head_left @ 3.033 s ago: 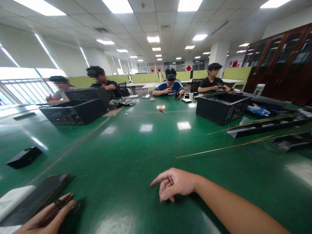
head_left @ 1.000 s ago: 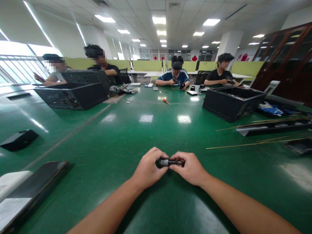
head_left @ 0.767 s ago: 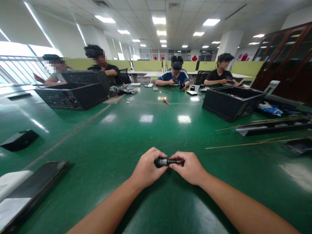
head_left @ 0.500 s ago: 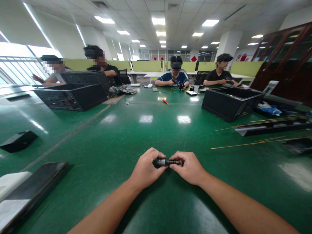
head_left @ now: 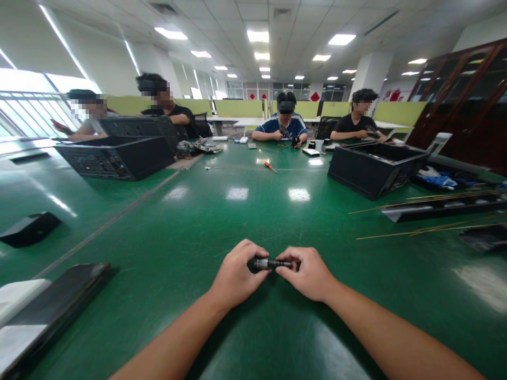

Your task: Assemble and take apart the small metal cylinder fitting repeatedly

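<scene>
the part (head_left: pixel 271 263) is held roughly level over the counter (head_left: pixel 186 232), its thick end grasped by the left hand (head_left: pixel 240 273) and its thin end by the right hand (head_left: pixel 309 272), apparently so both ends are steadied, though fine detail is blurred.

An office; yellow-green partitions (head_left: pixel 237 108); white desks (head_left: pixel 247 122); ceiling light panels (head_left: pixel 257 36).

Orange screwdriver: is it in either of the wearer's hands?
No, the orange screwdriver lies on the green table, beyond the left hand and right hand, which hold a cylindrical part.
</scene>
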Demonstrator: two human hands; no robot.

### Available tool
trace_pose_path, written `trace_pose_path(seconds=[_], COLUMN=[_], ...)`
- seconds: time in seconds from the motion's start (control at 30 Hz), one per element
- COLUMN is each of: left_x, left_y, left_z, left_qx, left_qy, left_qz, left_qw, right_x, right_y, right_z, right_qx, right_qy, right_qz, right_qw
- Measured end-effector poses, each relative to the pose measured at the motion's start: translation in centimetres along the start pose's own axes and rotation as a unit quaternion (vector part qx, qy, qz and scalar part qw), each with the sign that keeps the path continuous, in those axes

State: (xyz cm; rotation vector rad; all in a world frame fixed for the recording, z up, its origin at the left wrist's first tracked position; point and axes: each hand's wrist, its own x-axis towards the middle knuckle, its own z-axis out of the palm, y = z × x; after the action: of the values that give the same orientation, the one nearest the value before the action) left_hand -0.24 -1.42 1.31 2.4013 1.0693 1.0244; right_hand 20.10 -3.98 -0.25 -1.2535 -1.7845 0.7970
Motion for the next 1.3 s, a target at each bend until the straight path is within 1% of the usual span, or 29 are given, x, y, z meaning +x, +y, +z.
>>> trace_pose_path(seconds=[0.37, 0.77, 1.0, 1.3], left_x=[0.01, -0.01, 0.03, -0.01], left_y=[-0.13, -0.32, -0.34, -0.67], left_z=[-0.31, -0.44, -0.48, -0.58], left_qx=[0.0, 0.003, -0.001, 0.001], left_qy=[0.008, 0.027, 0.029, 0.037], left_qz=[-0.004, 0.0, 0.001, -0.007], left_qw=[1.0, 1.0, 1.0, 0.999], right_x=[-0.02, 0.07, 0.09, 0.14], right_y=[-0.29, -0.15, 0.02, 0.27], right_z=[-0.19, -0.47, -0.37, -0.31], right_qx=[-0.006, -0.01, -0.017, -0.014], right_qy=[0.005, 0.012, 0.027, 0.042], right_qz=[0.011, -0.006, -0.013, -0.006], right_qw=[1.0, 1.0, 0.999, 0.999])
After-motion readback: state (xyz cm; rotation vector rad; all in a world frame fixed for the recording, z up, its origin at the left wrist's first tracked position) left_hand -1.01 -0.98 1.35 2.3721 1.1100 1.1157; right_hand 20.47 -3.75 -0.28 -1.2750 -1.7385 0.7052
